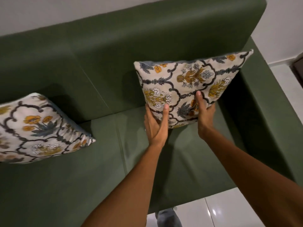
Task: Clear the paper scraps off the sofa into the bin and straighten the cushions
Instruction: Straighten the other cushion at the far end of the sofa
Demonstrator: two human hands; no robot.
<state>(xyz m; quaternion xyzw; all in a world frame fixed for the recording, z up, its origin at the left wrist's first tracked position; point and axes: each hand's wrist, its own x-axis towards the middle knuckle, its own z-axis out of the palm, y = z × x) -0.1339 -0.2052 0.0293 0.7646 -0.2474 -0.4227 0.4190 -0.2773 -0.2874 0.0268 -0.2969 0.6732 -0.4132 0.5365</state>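
Note:
A cream cushion with a yellow and grey flower print (188, 86) leans upright against the backrest of the green sofa (105, 169), in the right corner by the armrest. My left hand (155, 125) grips its lower left corner, thumb on the front. My right hand (204, 115) holds its lower edge to the right, fingers spread over the print. A second cushion of the same print (34, 130) lies tilted at the left end of the seat. No paper scraps or bin show in this view.
The sofa's right armrest (268, 115) stands close beside the held cushion. White glossy floor tiles (226, 208) lie at the lower right, a white wall (49, 12) runs behind the sofa, and a grey-clad leg (168, 217) shows by the front edge.

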